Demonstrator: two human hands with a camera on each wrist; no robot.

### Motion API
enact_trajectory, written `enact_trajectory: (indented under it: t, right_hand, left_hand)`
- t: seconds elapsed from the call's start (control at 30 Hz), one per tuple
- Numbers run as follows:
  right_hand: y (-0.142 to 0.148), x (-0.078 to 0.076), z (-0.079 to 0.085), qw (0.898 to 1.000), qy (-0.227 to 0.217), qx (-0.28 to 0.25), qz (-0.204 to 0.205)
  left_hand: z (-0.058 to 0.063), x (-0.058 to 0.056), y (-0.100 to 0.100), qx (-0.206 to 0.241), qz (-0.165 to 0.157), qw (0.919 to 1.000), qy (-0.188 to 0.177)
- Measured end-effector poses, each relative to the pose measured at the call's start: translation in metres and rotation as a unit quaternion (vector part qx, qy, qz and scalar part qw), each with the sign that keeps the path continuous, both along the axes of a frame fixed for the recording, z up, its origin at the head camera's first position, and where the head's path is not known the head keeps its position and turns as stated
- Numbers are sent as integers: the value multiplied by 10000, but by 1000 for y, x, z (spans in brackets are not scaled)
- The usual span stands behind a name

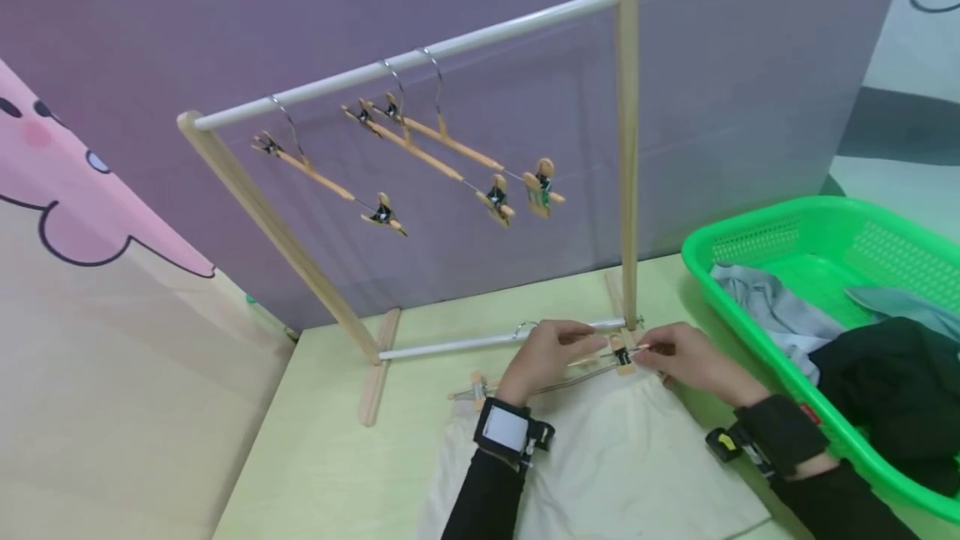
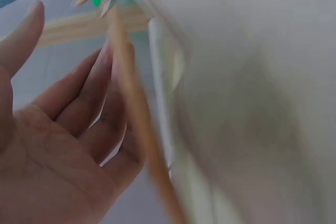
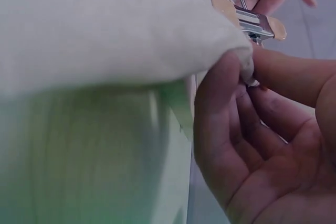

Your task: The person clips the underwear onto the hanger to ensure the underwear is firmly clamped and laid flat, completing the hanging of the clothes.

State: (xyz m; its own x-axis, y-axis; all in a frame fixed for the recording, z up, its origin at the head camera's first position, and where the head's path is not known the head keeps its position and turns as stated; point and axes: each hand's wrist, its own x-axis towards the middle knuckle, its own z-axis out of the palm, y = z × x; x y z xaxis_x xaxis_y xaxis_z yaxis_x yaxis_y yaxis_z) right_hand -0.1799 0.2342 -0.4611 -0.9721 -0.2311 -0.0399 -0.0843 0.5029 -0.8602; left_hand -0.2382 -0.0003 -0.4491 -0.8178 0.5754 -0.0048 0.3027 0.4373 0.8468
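A cream garment (image 1: 622, 448) lies on the table, its top edge along a wooden clip hanger (image 2: 137, 103). At the garment's top right corner, my right hand (image 1: 693, 365) pinches the fabric between thumb and fingers, right beside the hanger's right clip (image 3: 254, 22). That clip sits at the garment's edge; the left clip (image 1: 478, 390) is at the other end. My left hand (image 1: 546, 361) is at the hanger bar. In the left wrist view its fingers lie behind the bar, with the thumb held well apart.
A rack with a white top rail (image 1: 517, 27) stands behind, three clip hangers (image 1: 427, 157) hanging from it. Its lower rail (image 1: 442, 348) runs just beyond my hands. At right, a green basket (image 1: 697, 252) holds grey cloth (image 1: 772, 307) and black cloth (image 1: 892, 382).
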Motion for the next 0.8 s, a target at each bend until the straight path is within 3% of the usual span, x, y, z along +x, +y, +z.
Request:
enact_trajectory:
  t: [0.3, 0.57, 0.8]
  right_hand:
    - [11, 0, 0, 9997, 181, 170, 73]
    - [9, 2, 7, 9955, 533, 785, 8]
    - [-4, 5, 17, 9790, 1275, 1551, -353]
  left_hand:
    - [14, 0, -43, -231, 291, 9992, 174]
    - [6, -6, -98, -236, 572, 9980, 104]
    - [0, -5, -138, -645, 1033, 9923, 208]
